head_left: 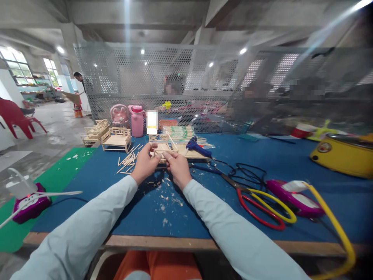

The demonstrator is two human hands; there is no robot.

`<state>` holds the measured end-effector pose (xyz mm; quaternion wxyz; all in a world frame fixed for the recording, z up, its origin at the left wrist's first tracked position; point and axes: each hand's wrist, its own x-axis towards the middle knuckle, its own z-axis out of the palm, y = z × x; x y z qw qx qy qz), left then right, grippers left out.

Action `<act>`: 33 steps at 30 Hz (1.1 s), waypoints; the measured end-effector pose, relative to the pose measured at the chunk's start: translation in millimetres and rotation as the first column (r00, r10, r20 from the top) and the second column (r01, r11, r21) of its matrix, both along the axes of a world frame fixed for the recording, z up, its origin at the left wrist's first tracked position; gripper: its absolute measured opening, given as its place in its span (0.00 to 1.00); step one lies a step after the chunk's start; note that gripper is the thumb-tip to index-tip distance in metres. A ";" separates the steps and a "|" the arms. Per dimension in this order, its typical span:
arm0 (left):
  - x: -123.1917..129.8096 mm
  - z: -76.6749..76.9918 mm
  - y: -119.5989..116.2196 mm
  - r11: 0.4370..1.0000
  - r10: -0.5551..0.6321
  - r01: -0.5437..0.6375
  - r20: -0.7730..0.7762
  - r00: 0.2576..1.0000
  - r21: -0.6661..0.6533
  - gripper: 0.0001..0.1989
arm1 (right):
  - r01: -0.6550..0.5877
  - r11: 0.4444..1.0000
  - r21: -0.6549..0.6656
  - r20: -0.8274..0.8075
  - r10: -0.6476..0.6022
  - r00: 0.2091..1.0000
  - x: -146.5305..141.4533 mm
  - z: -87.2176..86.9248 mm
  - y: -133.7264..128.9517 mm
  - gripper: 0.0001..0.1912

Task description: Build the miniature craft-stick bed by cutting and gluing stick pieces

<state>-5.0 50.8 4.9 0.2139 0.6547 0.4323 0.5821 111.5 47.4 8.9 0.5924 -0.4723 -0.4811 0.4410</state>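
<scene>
Both hands meet around a small wooden-stick model bench (164, 146) over the middle of the blue table. My left hand (145, 161) has its fingers closed on the model's left side. My right hand (178, 166) pinches its front edge with thumb and forefinger. Whether a loose stick lies between the fingertips is too small to tell. Left of my left hand lies a pile of short wooden sticks (127, 160), and behind that stands a similar model bench (117, 139). Just right of the model, a blue glue gun (198, 147) rests near a wooden board.
Scissors (256, 204) with red and yellow handles lie at the right, beside black cable and a purple power strip (294, 198). A yellow pot (344, 155) stands far right. A pink bottle (137, 121) is behind, before a perforated metal screen (198, 74). Another purple power strip (32, 202) sits left.
</scene>
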 end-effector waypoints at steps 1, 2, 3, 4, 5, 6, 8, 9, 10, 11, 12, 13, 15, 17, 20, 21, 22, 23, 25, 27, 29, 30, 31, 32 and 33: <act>-1.3 -0.1 -2.3 1.000 0.024 -0.024 -0.005 1.000 0.017 0.18 | 0.004 1.000 0.001 -0.006 -0.004 1.000 1.0 0.1 -0.7 0.12; -2.6 0.3 -5.4 0.998 0.052 -0.051 -0.011 0.999 0.048 0.19 | 0.008 1.000 0.002 -0.012 -0.008 1.000 2.3 0.5 -1.9 0.12; -3.8 1.0 -9.5 0.993 0.086 -0.084 -0.012 0.996 0.087 0.19 | 0.011 1.000 0.003 -0.019 -0.011 1.000 4.2 1.4 -3.8 0.13; -4.6 2.0 -14.4 0.984 0.125 -0.123 -0.007 0.992 0.127 0.17 | 0.014 1.000 0.009 -0.021 -0.013 1.000 6.5 2.7 -6.4 0.13; -4.7 3.0 -19.8 0.977 0.154 -0.153 0.003 0.988 0.150 0.14 | 0.013 1.000 0.025 -0.014 -0.013 1.000 9.2 4.5 -9.6 0.13; -3.9 3.7 -25.6 0.976 0.160 -0.162 0.026 0.987 0.146 0.11 | 0.006 0.999 0.049 0.006 -0.007 1.000 12.2 6.5 -13.2 0.13; 0.0 3.7 -36.7 0.995 0.079 -0.082 0.061 0.995 0.054 0.08 | -0.038 0.993 0.113 0.093 0.028 0.995 18.9 10.9 -21.1 0.13; 2.9 2.9 -41.4 1.000 0.009 -0.008 0.084 0.996 -0.017 0.09 | -0.073 0.986 0.151 0.155 0.049 0.987 22.2 13.0 -24.8 0.12; 6.1 1.5 -45.1 0.994 -0.059 0.066 0.082 0.995 -0.086 0.11 | -0.112 0.975 0.190 0.223 0.069 0.973 25.4 14.9 -28.0 0.11; 9.2 -0.2 -47.9 0.981 -0.117 0.128 0.076 0.990 -0.147 0.13 | -0.149 0.963 0.226 0.285 0.081 0.955 28.5 16.4 -30.6 0.11; 11.9 -1.9 -49.7 0.962 -0.167 0.179 0.076 0.983 -0.207 0.16 | -0.178 0.949 0.259 0.342 0.082 0.936 31.2 17.5 -32.5 0.10; 14.1 -3.5 -50.7 0.943 -0.203 0.217 0.081 0.976 -0.254 0.17 | -0.200 0.937 0.286 0.390 0.077 0.918 33.7 18.2 -33.6 0.09; 16.6 -5.8 -50.8 0.913 -0.242 0.265 0.112 0.964 -0.310 0.19 | -0.250 0.922 0.296 0.456 0.094 0.885 37.6 18.3 -34.0 0.09; 17.2 -6.7 -49.9 0.895 -0.260 0.303 0.170 0.951 -0.327 0.19 | -0.300 0.918 0.258 0.476 0.149 0.867 39.6 16.9 -33.1 0.10; 17.3 -6.6 -48.9 0.864 -0.284 0.373 0.285 0.915 -0.337 0.20 | -0.324 0.928 0.183 0.448 0.214 0.868 39.2 13.2 -32.8 0.11; 17.5 -6.4 -48.8 0.851 -0.290 0.400 0.332 0.898 -0.340 0.20 | -0.316 0.934 0.166 0.432 0.219 0.875 38.6 12.0 -33.3 0.11; 17.8 -6.1 -48.9 0.838 -0.294 0.426 0.376 0.879 -0.342 0.21 | -0.310 0.938 0.154 0.416 0.222 0.882 37.8 10.7 -34.0 0.12; 18.2 -5.8 -49.1 0.824 -0.297 0.451 0.417 0.859 -0.343 0.22 | -0.306 0.940 0.151 0.402 0.224 0.888 37.1 9.5 -34.9 0.12; 18.8 -5.4 -49.1 0.804 -0.299 0.486 0.474 0.828 -0.342 0.23 | -0.292 0.941 0.172 0.388 0.208 0.898 36.0 7.2 -36.8 0.13; 18.8 -5.3 -48.5 0.800 -0.296 0.494 0.492 0.819 -0.340 0.23 | -0.260 0.942 0.213 0.401 0.158 0.902 35.1 4.9 -38.1 0.12; 18.0 -5.6 -47.1 0.806 -0.290 0.485 0.488 0.823 -0.340 0.23 | -0.230 0.941 0.248 0.414 0.112 0.903 34.3 2.9 -38.6 0.12; 17.5 -5.9 -46.3 0.809 -0.286 0.479 0.486 0.826 -0.340 0.22 | -0.227 0.939 0.258 0.414 0.105 0.904 33.9 2.1 -38.6 0.12; 16.8 -6.2 -45.5 0.814 -0.282 0.472 0.480 0.830 -0.338 0.21 | -0.233 0.936 0.264 0.414 0.108 0.904 33.6 1.5 -38.6 0.12; 16.0 -6.6 -44.7 0.823 -0.282 0.461 0.467 0.838 -0.331 0.21 | -0.245 0.932 0.267 0.413 0.119 0.903 33.5 1.3 -38.5 0.12; 15.2 -7.1 -44.0 0.837 -0.283 0.446 0.445 0.850 -0.318 0.19 | -0.262 0.927 0.268 0.412 0.136 0.901 33.5 1.3 -38.6 0.11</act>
